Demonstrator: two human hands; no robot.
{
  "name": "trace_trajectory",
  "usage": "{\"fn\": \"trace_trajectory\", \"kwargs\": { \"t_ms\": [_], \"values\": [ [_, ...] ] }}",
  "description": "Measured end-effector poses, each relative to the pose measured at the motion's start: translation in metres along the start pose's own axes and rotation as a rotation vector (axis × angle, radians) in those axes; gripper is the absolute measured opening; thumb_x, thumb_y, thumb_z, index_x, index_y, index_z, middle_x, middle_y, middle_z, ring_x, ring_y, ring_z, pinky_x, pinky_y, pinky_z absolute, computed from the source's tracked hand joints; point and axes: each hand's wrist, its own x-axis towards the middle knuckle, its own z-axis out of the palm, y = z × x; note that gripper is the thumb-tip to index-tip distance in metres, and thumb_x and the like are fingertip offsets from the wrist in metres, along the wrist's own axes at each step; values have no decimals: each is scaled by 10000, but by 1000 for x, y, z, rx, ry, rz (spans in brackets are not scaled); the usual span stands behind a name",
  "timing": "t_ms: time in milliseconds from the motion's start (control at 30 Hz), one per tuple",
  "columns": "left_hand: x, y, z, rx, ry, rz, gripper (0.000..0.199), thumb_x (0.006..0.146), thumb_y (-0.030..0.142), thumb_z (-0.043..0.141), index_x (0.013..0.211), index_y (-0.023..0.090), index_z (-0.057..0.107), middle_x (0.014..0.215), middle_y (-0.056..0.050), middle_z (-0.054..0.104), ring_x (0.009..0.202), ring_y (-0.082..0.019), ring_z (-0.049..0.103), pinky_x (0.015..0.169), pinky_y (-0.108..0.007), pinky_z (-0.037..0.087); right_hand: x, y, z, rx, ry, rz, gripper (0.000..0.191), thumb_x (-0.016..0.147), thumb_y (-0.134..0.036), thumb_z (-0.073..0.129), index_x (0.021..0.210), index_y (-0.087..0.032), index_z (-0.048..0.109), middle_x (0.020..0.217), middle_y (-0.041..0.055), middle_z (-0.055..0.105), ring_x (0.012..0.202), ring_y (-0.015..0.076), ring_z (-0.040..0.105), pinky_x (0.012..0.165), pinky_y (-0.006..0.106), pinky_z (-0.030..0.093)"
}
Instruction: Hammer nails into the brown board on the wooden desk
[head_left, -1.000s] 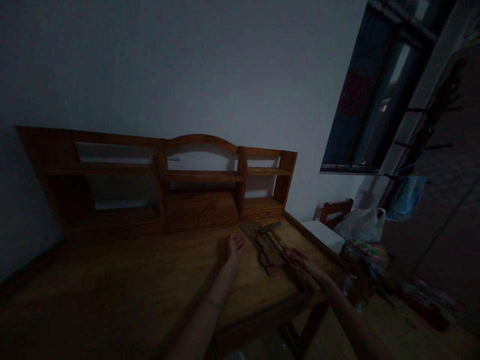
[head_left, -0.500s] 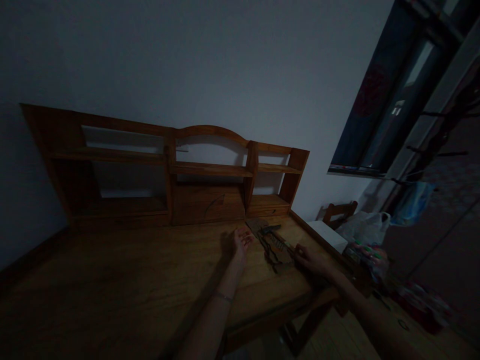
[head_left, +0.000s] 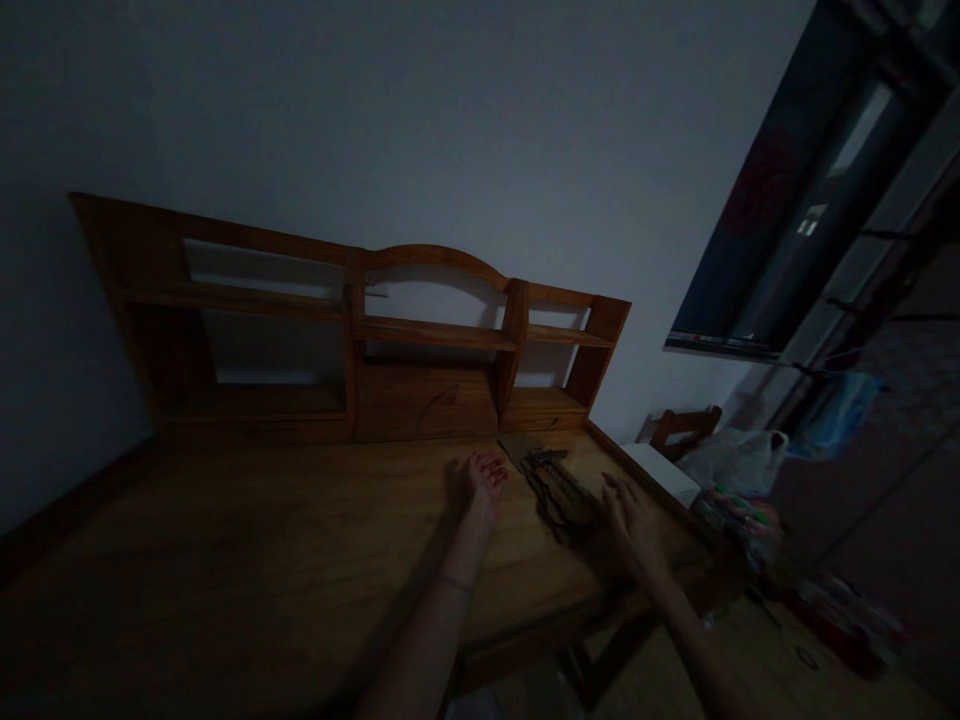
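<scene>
My left hand (head_left: pixel 486 476) rests over the wooden desk top (head_left: pixel 285 540), palm partly turned up. Its fingers are loosely bent and apart, with nothing seen in them. To its right lies a dark tool (head_left: pixel 551 457) with a crosswise head and a ridged, coil-like shaft; the dim light hides its exact kind. Dark, strap-like pieces (head_left: pixel 546 500) lie alongside it, near a flat brownish piece (head_left: pixel 517 446). My right hand (head_left: pixel 630 518) hovers just right of the tool's near end, fingers apart and holding nothing I can see.
A wooden shelf unit (head_left: pixel 431 336) stands along the desk's back against the wall. Beyond the right edge are a white box-like surface (head_left: pixel 660 472), a wooden chair back (head_left: pixel 686 428) and white plastic bags (head_left: pixel 739 458). A dark window (head_left: pixel 795 210) is at upper right.
My right hand has let go of the tool's near end and opened, drawing slightly to the right. The tool now lies on the desk. My left hand has barely moved.
</scene>
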Motion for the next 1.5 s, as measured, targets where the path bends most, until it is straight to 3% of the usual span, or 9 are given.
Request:
{"fn": "trace_trajectory", "kwargs": {
  "t_ms": [67, 133, 233, 300, 567, 1500],
  "values": [
    [-2, 1, -1, -6, -7, -12, 354, 886, 409, 360, 862, 143, 592, 722, -81, 613, 564, -158, 581, 583, -304, 500, -11, -20, 5, 101, 23, 14, 405, 991, -353, 292, 1384, -286, 362, 1383, 54, 421, 1251, 207, 421, 1042, 372, 359],
    [-4, 3, -1, -16, -21, -26, 341, 885, 402, 359, 852, 150, 586, 741, -86, 618, 575, -162, 584, 592, -307, 500, -19, -31, 14, 124, -36, 1, 434, 970, -394, 361, 1399, -324, 347, 1487, 21, 277, 1328, 225, 321, 1086, 399, 310],
    [-5, 5, -4, -32, -33, -43, 323, 877, 395, 364, 835, 156, 576, 748, -89, 615, 583, -166, 578, 593, -311, 497, -21, -29, 29, 116, -136, -30, 450, 946, -433, 414, 1387, -353, 373, 1545, -31, 110, 1385, 259, 187, 1120, 446, 241],
    [-3, 6, -5, -44, -24, -42, 330, 870, 403, 368, 839, 151, 579, 744, -88, 604, 584, -165, 570, 581, -305, 490, -17, -22, 36, 110, -193, -55, 454, 946, -442, 410, 1391, -365, 364, 1550, -45, 86, 1394, 264, 151, 1126, 467, 218],
    [-1, 10, -6, -108, 2, -35, 337, 868, 406, 360, 850, 153, 581, 752, -85, 564, 602, -156, 549, 598, -296, 485, -7, -11, 47, 89, -298, -133, 477, 968, -438, 361, 1424, -304, 318, 1443, 21, 397, 1357, 224, 278, 1134, 501, 165],
    [-7, 8, -4, -63, 1, -1, 329, 865, 397, 357, 853, 160, 585, 765, -86, 567, 620, -158, 551, 608, -303, 495, -11, -9, 47, 9, -286, -196, 481, 961, -454, 356, 1402, -264, 378, 1437, 47, 403, 1337, 260, 316, 1120, 526, 169]
  ]
}}
